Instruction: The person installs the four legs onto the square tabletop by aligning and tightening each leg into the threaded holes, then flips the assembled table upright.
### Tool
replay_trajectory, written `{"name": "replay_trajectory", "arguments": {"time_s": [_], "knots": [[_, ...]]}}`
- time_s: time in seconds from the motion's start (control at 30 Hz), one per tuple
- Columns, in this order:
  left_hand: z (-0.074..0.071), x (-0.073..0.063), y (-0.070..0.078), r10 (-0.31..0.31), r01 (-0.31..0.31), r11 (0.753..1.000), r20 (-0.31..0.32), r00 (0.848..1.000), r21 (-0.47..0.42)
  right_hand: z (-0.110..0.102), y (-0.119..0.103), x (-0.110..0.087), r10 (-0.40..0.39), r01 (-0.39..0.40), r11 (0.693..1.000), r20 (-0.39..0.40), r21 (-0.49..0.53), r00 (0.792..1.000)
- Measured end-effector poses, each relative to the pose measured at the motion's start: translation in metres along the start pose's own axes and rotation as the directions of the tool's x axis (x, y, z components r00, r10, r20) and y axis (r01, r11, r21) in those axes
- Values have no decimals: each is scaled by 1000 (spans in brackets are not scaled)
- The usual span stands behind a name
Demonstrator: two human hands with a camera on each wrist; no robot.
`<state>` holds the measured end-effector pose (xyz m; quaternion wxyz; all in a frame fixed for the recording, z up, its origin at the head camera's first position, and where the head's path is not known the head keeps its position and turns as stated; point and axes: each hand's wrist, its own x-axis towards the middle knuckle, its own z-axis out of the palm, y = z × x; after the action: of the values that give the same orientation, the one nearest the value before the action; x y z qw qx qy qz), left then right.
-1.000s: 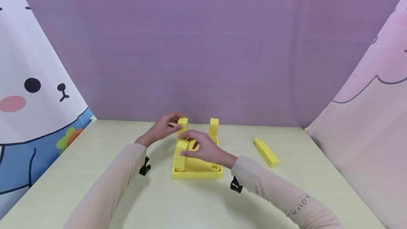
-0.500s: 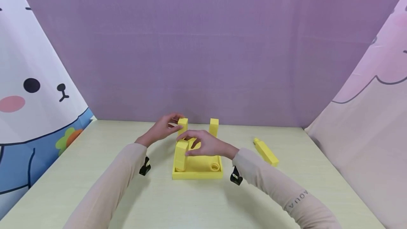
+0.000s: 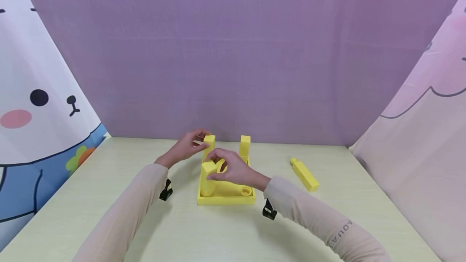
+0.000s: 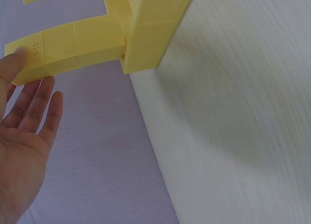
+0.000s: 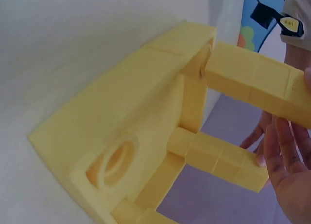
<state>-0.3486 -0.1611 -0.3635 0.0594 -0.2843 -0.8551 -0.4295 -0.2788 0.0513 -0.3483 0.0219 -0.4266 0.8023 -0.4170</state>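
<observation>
A yellow plastic frame (image 3: 225, 200), like an upturned small stool, lies on the table with three square legs standing up from it. My left hand (image 3: 187, 145) holds the far-left leg (image 4: 73, 46) near its top, thumb on one face and fingers around the other side. Between thumb and fingers, my right hand (image 3: 234, 167) pinches the top of the near-left leg (image 5: 252, 73), whose lower end sits at its corner socket. The far-right leg (image 3: 245, 145) stands untouched. At the near-right corner a round socket (image 5: 116, 161) shows bare.
One loose yellow leg (image 3: 305, 175) with a narrower threaded-looking end lies on the pale table (image 3: 204, 233) right of the frame. A purple cloth (image 3: 233, 60) hangs behind, and printed cloths flank both sides.
The near-left leg has turned about its length, its faces now angled differently. My right fingers shifted right, then came back onto it. My left hand has stayed still.
</observation>
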Motion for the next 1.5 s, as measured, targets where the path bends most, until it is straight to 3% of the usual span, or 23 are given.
{"name": "replay_trajectory", "arguments": {"time_s": [0.17, 0.3, 0.53, 0.77, 0.9, 1.23, 1.5], "knots": [[0, 0, 0, -6, 6, 1000, 5, 1000, -7, 7, -1, -2, 6, -6, 1000, -58, -5, 998], [0, 0, 1, -10, 10, 1000, 9, 1000, -4, 7, -1, -2, 13, -12, 1000, -54, 13, 998], [0, 0, 1, -1, 1, 1000, 3, 1000, -3, -3, 1, 1, -24, 24, 1000, 51, -3, 998], [0, -1, 2, -8, 8, 1000, 5, 1000, -6, -15, 3, 8, -78, 80, 997, 168, -4, 983], [0, -1, 2, -10, 10, 1000, 5, 1000, -9, -16, 3, 8, -76, 79, 997, 191, -11, 979], [0, -1, 3, -8, 8, 1000, 4, 1000, 4, -5, -2, 0, -45, 48, 998, 56, -47, 997], [0, 0, 2, 1, -1, 1000, 5, 1000, 4, 2, -4, -5, -52, 50, 997, -37, -59, 998]]}}
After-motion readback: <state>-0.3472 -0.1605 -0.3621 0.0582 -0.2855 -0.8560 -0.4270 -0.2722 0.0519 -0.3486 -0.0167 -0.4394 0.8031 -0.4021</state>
